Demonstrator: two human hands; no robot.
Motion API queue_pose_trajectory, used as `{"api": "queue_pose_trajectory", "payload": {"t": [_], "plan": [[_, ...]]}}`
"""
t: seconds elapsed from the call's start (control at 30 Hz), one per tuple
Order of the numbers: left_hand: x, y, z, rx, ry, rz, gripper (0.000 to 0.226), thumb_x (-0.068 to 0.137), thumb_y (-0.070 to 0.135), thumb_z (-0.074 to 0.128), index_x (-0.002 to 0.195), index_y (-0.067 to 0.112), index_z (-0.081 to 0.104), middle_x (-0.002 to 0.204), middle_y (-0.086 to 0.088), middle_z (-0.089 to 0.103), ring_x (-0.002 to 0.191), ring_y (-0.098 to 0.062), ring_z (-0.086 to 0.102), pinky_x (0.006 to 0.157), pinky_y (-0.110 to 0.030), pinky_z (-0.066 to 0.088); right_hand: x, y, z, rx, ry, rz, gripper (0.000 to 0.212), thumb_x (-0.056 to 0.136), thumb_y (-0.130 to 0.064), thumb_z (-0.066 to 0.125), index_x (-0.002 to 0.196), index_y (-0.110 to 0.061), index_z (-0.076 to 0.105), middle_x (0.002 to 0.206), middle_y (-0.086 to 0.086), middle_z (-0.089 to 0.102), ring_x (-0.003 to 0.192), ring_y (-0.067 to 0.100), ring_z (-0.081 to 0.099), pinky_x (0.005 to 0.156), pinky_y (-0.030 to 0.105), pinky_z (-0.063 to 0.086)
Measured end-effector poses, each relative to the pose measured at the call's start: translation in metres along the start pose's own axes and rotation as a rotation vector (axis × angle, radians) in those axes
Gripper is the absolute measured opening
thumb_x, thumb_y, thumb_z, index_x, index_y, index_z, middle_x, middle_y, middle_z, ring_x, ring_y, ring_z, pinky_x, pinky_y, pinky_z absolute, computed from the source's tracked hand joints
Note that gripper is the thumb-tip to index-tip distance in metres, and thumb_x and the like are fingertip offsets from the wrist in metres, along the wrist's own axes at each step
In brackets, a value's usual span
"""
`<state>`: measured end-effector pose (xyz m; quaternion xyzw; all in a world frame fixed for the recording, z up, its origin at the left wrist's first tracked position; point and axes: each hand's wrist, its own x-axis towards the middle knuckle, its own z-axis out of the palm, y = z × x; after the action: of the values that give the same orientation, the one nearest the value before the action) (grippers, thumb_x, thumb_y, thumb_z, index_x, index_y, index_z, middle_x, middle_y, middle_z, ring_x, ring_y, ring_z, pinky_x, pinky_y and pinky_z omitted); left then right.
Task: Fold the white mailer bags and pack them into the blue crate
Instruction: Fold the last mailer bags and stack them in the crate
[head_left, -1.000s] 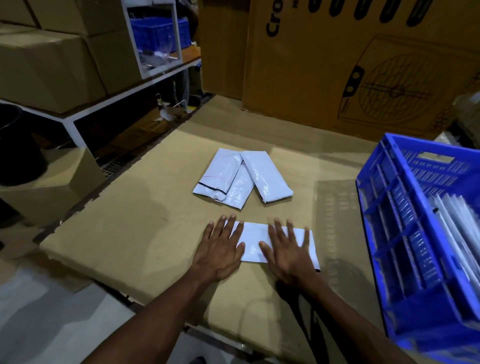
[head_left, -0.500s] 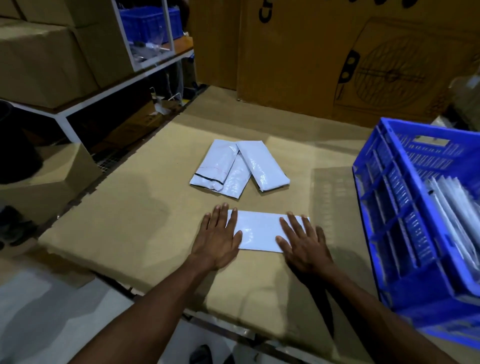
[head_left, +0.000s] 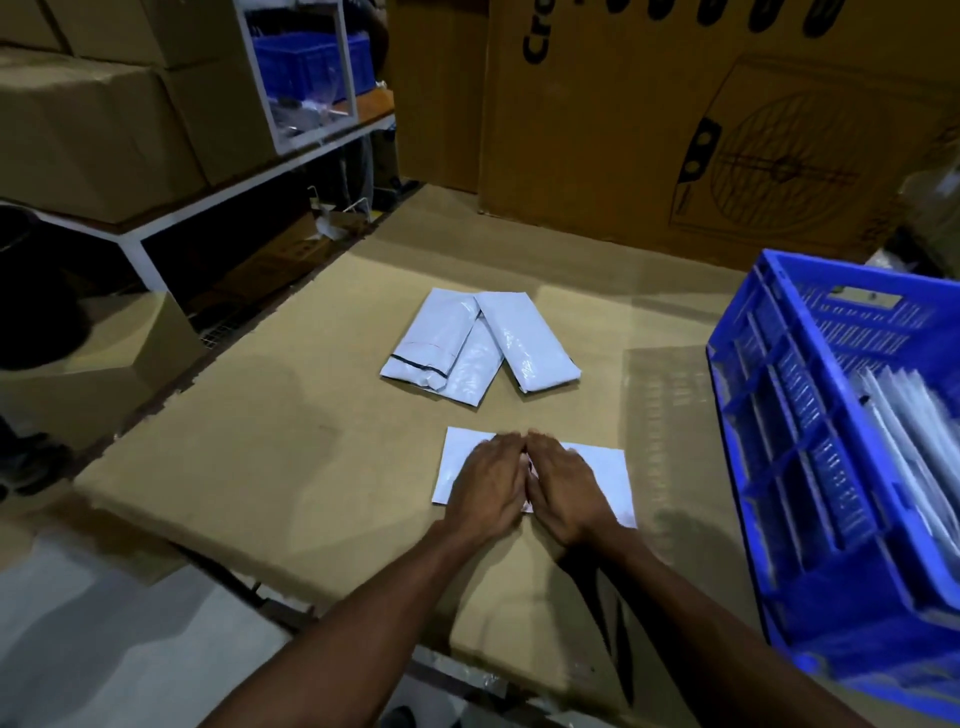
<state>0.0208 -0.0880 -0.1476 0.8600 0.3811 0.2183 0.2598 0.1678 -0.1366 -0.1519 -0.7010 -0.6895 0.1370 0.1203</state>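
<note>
head | left hand (head_left: 488, 480) and right hand (head_left: 563, 486) lie flat side by side, fingers pressed together, on white mailer bag (head_left: 605, 470) on bench (head_left: 270, 441) | folded bags (head_left: 478, 340) beyond | blue crate (head_left: 789, 467) right, bags inside

Both hands flat, side by side

The left hand (head_left: 488, 480) and right hand (head_left: 563, 488) lie palm down, touching along their inner edges, fingers (head_left: 501, 441) straight and held together, pointing away from the body. Both bare forearms reach forward from the lower edge and converge at the wrists.
</note>
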Motion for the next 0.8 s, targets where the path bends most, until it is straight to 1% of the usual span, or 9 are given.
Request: {"api": "queue_pose_trajectory", "payload": {"t": [0.07, 0.13, 0.27, 0.4, 0.5, 0.57, 0.63, 0.7, 0.8], "plan": [[-0.002, -0.015, 0.009, 0.138, 0.023, 0.051, 0.062, 0.108, 0.036, 0.018, 0.127, -0.001, 0.064, 0.131, -0.017, 0.065, 0.122, -0.034, 0.062, 0.106, -0.043, 0.041, -0.012, 0.009, 0.002, -0.141, 0.022, 0.013, 0.056, 0.102, -0.05, 0.02, 0.151, -0.028, 0.037, 0.159, -0.005, 0.034, 0.146, 0.023, 0.031, 0.114, 0.05, 0.028], [-0.004, -0.021, 0.009, 0.249, 0.023, 0.073, 0.056, 0.107, 0.035, 0.023, 0.133, 0.006, 0.062, 0.14, -0.011, 0.061, 0.13, -0.029, 0.057, 0.11, -0.041, 0.04, -0.02, 0.021, -0.002, -0.206, 0.02, 0.082, 0.061, 0.1, -0.06, 0.013, 0.156, -0.037, 0.023, 0.165, -0.014, 0.013, 0.152, 0.017, 0.011, 0.12, 0.047, 0.013], [-0.008, -0.033, -0.008, 0.453, -0.036, -0.021, 0.066, 0.1, 0.051, 0.016, 0.152, 0.02, 0.044, 0.161, 0.0, 0.037, 0.148, -0.027, 0.032, 0.119, -0.049, 0.027, -0.026, 0.031, -0.013, -0.26, 0.027, 0.156, 0.071, 0.092, -0.066, 0.0, 0.157, -0.04, 0.006, 0.166, -0.015, -0.005, 0.153, 0.017, -0.005, 0.12, 0.05, 0.006], [-0.016, -0.045, -0.025, 0.531, -0.131, -0.141, 0.081, 0.091, 0.061, -0.006, 0.161, 0.029, 0.018, 0.169, 0.007, 0.008, 0.156, -0.022, 0.003, 0.123, -0.047, 0.006, -0.029, 0.027, -0.016, -0.257, -0.018, 0.215, 0.069, 0.094, -0.066, 0.0, 0.157, -0.039, 0.002, 0.166, -0.013, -0.009, 0.153, 0.021, -0.007, 0.117, 0.062, -0.003], [-0.015, -0.043, -0.026, 0.553, -0.153, -0.157, 0.082, 0.089, 0.062, -0.009, 0.161, 0.03, 0.011, 0.17, 0.007, 0.002, 0.155, -0.022, -0.002, 0.123, -0.047, 0.002, -0.022, 0.009, -0.011, -0.292, 0.035, 0.261, 0.066, 0.101, -0.062, 0.01, 0.157, -0.029, 0.023, 0.166, 0.0, 0.015, 0.152, 0.031, 0.01, 0.111, 0.071, -0.001], [-0.015, -0.043, -0.025, 0.552, -0.155, -0.157, 0.084, 0.087, 0.062, -0.01, 0.162, 0.029, 0.012, 0.17, 0.006, 0.002, 0.155, -0.022, -0.002, 0.123, -0.047, 0.001, -0.014, -0.005, -0.008, -0.269, 0.041, 0.162, 0.067, 0.102, -0.062, 0.013, 0.153, -0.026, 0.035, 0.162, 0.001, 0.027, 0.15, 0.032, 0.022, 0.109, 0.073, 0.003], [-0.015, -0.045, -0.026, 0.547, -0.159, -0.152, 0.085, 0.087, 0.062, -0.01, 0.162, 0.028, 0.011, 0.17, 0.005, 0.002, 0.155, -0.022, -0.002, 0.123, -0.047, 0.001, -0.008, -0.014, -0.002, -0.253, -0.042, 0.059, 0.073, 0.097, -0.068, -0.002, 0.157, -0.034, 0.021, 0.166, -0.005, 0.013, 0.153, 0.025, 0.01, 0.112, 0.071, -0.001], [-0.015, -0.047, -0.026, 0.551, -0.162, -0.151, 0.084, 0.087, 0.063, -0.011, 0.162, 0.029, 0.008, 0.17, 0.005, -0.001, 0.155, -0.021, -0.004, 0.123, -0.047, 0.0, -0.014, -0.007, 0.004, -0.232, -0.019, 0.04, 0.075, 0.091, -0.071, -0.012, 0.157, -0.041, 0.005, 0.166, -0.011, -0.003, 0.154, 0.021, -0.003, 0.116, 0.065, 0.0], [-0.015, -0.046, -0.027, 0.527, -0.185, -0.159, 0.084, 0.087, 0.064, -0.012, 0.162, 0.03, 0.004, 0.17, 0.005, -0.006, 0.155, -0.02, -0.008, 0.124, -0.047, -0.001, -0.028, 0.016, -0.002, -0.182, -0.003, 0.167, 0.075, 0.089, -0.075, -0.006, 0.156, -0.043, -0.002, 0.165, -0.015, -0.011, 0.153, 0.018, -0.009, 0.12, 0.056, 0.001]]}}
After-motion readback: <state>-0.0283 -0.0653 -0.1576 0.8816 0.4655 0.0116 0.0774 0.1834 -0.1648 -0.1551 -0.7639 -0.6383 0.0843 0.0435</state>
